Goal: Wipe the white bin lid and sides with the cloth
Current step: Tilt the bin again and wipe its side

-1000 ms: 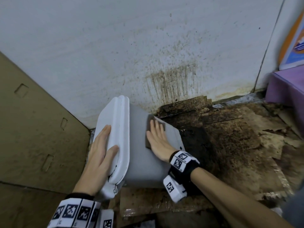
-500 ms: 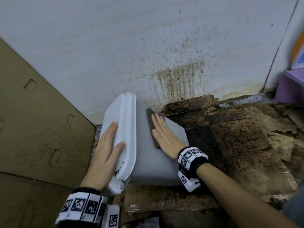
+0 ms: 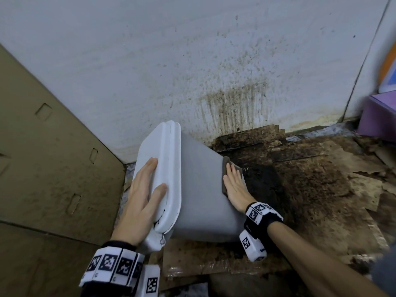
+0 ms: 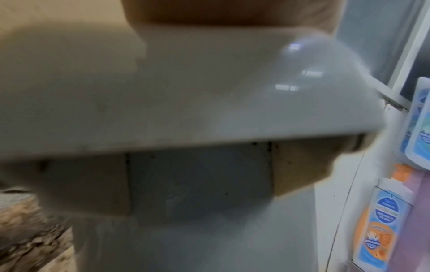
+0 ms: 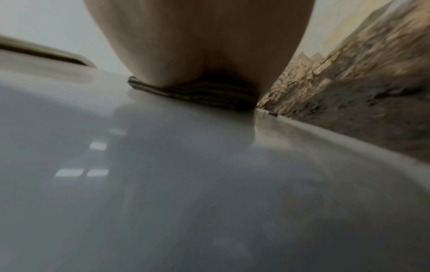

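Observation:
The white bin (image 3: 199, 189) is tipped on its side on the floor, its lid (image 3: 158, 159) facing left. My left hand (image 3: 145, 189) lies flat on the lid with straight fingers, steadying it. My right hand (image 3: 234, 185) presses a dark brown cloth (image 3: 225, 166) flat against the bin's upturned side, near its right edge. In the right wrist view the folded cloth (image 5: 197, 93) sits under my palm on the glossy side of the bin (image 5: 186, 174). The left wrist view is blurred and shows the lid's rim (image 4: 186, 103) close up.
A stained white wall (image 3: 214, 71) stands just behind the bin. Cardboard panels (image 3: 42, 157) close in the left side. Dirty, torn cardboard (image 3: 310, 185) covers the floor to the right. A purple box (image 3: 379, 116) sits in the far right corner, with labelled bottles (image 4: 381, 226) nearby.
My right hand has slid the cloth across the bin's side toward its right edge, away from the lid. The left hand stays flat on the lid.

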`<action>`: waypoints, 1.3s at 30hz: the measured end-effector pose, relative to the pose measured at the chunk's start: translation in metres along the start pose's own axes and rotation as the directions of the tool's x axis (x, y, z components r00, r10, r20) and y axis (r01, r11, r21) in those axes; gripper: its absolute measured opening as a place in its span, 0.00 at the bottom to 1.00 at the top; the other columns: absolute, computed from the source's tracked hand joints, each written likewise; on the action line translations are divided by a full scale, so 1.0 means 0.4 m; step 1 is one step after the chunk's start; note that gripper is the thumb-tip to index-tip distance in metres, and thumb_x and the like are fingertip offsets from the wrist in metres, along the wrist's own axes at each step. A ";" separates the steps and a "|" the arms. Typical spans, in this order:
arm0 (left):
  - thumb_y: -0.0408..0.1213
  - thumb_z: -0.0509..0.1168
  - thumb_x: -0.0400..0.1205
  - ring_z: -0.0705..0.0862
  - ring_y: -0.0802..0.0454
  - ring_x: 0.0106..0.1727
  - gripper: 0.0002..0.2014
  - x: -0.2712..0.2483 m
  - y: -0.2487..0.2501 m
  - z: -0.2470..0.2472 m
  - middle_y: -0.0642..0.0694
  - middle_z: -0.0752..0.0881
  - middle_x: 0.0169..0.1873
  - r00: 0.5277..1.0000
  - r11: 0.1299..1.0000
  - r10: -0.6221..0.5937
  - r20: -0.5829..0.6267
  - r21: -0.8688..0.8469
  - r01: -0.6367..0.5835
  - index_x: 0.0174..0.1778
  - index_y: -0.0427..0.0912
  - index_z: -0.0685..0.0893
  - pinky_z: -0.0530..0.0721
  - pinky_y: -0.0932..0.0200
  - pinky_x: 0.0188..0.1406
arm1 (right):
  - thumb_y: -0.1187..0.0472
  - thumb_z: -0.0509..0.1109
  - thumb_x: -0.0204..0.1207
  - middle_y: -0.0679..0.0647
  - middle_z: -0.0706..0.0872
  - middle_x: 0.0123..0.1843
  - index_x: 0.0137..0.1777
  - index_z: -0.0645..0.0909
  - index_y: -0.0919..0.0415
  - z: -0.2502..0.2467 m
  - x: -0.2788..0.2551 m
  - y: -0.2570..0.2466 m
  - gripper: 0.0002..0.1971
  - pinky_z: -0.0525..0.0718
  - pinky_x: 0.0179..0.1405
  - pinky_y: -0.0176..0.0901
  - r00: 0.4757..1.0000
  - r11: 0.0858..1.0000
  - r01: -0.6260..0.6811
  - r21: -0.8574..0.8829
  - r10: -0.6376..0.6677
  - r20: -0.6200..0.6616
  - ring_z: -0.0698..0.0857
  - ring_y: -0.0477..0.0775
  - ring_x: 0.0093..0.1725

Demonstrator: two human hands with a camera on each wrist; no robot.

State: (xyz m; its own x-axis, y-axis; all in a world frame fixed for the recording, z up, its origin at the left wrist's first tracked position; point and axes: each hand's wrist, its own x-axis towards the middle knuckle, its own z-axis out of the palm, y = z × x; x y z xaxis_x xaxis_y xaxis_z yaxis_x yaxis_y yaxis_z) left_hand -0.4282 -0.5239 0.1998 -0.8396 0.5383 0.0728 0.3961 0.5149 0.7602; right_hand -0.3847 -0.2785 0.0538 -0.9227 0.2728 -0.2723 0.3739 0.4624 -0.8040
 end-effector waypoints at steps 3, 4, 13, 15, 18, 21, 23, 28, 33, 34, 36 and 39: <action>0.55 0.55 0.85 0.55 0.71 0.84 0.31 -0.001 0.004 0.004 0.71 0.59 0.83 1.000 1.000 0.011 0.007 0.024 -0.011 0.86 0.62 0.58 0.56 0.45 0.87 | 0.65 0.38 0.92 0.48 0.27 0.82 0.87 0.34 0.65 0.020 -0.045 -0.051 0.26 0.26 0.82 0.43 0.997 0.997 0.073 0.025 -0.072 -0.039 0.29 0.50 0.85; 0.55 0.55 0.85 0.55 0.71 0.84 0.31 0.000 0.004 0.004 0.71 0.59 0.83 1.000 0.999 0.013 0.010 0.030 -0.013 0.86 0.62 0.58 0.56 0.46 0.87 | 0.67 0.40 0.92 0.49 0.26 0.81 0.87 0.38 0.67 0.033 -0.068 -0.077 0.26 0.27 0.84 0.46 0.988 0.990 0.139 -0.001 -0.139 -0.066 0.28 0.51 0.84; 0.54 0.56 0.85 0.56 0.71 0.84 0.31 0.007 0.004 0.018 0.67 0.61 0.84 0.999 0.999 0.034 -0.011 0.031 -0.034 0.86 0.59 0.60 0.56 0.47 0.87 | 0.47 0.37 0.92 0.33 0.38 0.89 0.88 0.39 0.37 0.095 -0.190 -0.208 0.26 0.38 0.88 0.47 0.914 0.897 0.398 0.191 -0.370 -0.167 0.34 0.33 0.86; 0.54 0.56 0.85 0.56 0.69 0.84 0.31 0.008 0.005 0.021 0.65 0.62 0.84 0.999 0.998 0.050 -0.014 0.043 -0.050 0.86 0.58 0.60 0.57 0.46 0.87 | 0.48 0.41 0.92 0.34 0.41 0.90 0.89 0.42 0.38 0.098 -0.187 -0.181 0.26 0.41 0.88 0.46 0.896 0.895 0.422 0.144 -0.389 -0.214 0.37 0.35 0.87; 0.54 0.56 0.85 0.57 0.67 0.85 0.31 0.011 0.006 0.021 0.65 0.62 0.84 0.998 0.998 0.054 -0.018 0.044 -0.053 0.86 0.57 0.60 0.58 0.44 0.87 | 0.48 0.45 0.91 0.35 0.47 0.90 0.89 0.49 0.39 0.114 -0.190 -0.110 0.26 0.46 0.87 0.41 0.882 0.906 0.411 0.099 -0.367 -0.297 0.45 0.38 0.88; 0.54 0.56 0.85 0.57 0.67 0.85 0.31 0.008 0.009 0.019 0.66 0.62 0.83 0.999 0.998 0.049 -0.015 0.031 -0.049 0.86 0.58 0.60 0.57 0.43 0.87 | 0.42 0.41 0.89 0.32 0.49 0.89 0.88 0.53 0.38 0.145 -0.194 -0.004 0.27 0.50 0.88 0.41 0.899 0.941 0.311 0.131 -0.247 -0.361 0.48 0.36 0.88; 0.55 0.56 0.85 0.57 0.66 0.85 0.31 0.004 0.013 0.019 0.66 0.61 0.83 0.999 0.999 0.045 -0.014 0.026 -0.045 0.86 0.58 0.60 0.57 0.43 0.87 | 0.38 0.39 0.86 0.31 0.50 0.89 0.87 0.53 0.36 0.161 -0.193 0.074 0.28 0.51 0.89 0.47 0.916 0.961 0.226 0.160 -0.153 -0.371 0.48 0.34 0.87; 0.56 0.57 0.84 0.58 0.65 0.85 0.31 0.004 0.015 0.022 0.66 0.62 0.83 0.998 0.999 0.047 -0.031 0.020 -0.046 0.85 0.58 0.61 0.58 0.41 0.86 | 0.41 0.44 0.85 0.39 0.53 0.90 0.78 0.52 0.25 0.179 -0.192 0.155 0.22 0.51 0.89 0.51 0.919 0.942 0.081 0.327 0.056 -0.390 0.50 0.36 0.88; 0.55 0.56 0.84 0.57 0.65 0.85 0.31 0.002 0.017 0.022 0.66 0.62 0.83 0.999 0.998 0.041 -0.035 0.042 -0.039 0.85 0.59 0.60 0.58 0.42 0.86 | 0.47 0.44 0.83 0.47 0.56 0.90 0.85 0.56 0.43 0.193 -0.176 0.115 0.29 0.42 0.88 0.40 0.899 0.943 0.016 0.331 0.132 -0.418 0.50 0.37 0.85; 0.54 0.56 0.84 0.57 0.65 0.85 0.31 0.002 0.018 0.023 0.66 0.62 0.83 0.999 0.998 0.039 -0.034 0.041 -0.038 0.85 0.58 0.60 0.58 0.42 0.86 | 0.48 0.43 0.83 0.46 0.56 0.90 0.86 0.56 0.45 0.192 -0.176 0.101 0.30 0.38 0.85 0.34 0.902 0.945 0.011 0.326 0.131 -0.411 0.49 0.36 0.85; 0.54 0.55 0.84 0.57 0.65 0.85 0.31 0.000 0.021 0.024 0.65 0.62 0.83 0.999 0.999 0.038 -0.028 0.040 -0.037 0.85 0.58 0.60 0.58 0.42 0.86 | 0.47 0.42 0.82 0.43 0.54 0.89 0.83 0.52 0.39 0.192 -0.181 0.064 0.28 0.35 0.81 0.27 0.912 0.943 0.038 0.329 0.102 -0.398 0.48 0.38 0.87; 0.55 0.55 0.84 0.57 0.64 0.85 0.31 0.000 0.023 0.024 0.65 0.61 0.83 0.999 0.999 0.030 -0.025 0.046 -0.029 0.85 0.59 0.59 0.57 0.43 0.86 | 0.40 0.38 0.81 0.39 0.53 0.89 0.77 0.49 0.27 0.198 -0.199 -0.009 0.24 0.40 0.88 0.40 0.906 0.927 0.119 0.356 0.046 -0.421 0.46 0.34 0.87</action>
State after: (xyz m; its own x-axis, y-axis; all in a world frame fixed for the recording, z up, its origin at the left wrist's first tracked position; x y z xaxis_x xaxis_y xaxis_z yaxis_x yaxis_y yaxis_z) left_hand -0.4209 -0.5129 0.2004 -0.8365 0.5364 0.1119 0.4367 0.5294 0.7273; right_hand -0.3200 -0.3686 0.0364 -0.7793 0.6237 -0.0605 0.2037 0.1608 -0.9657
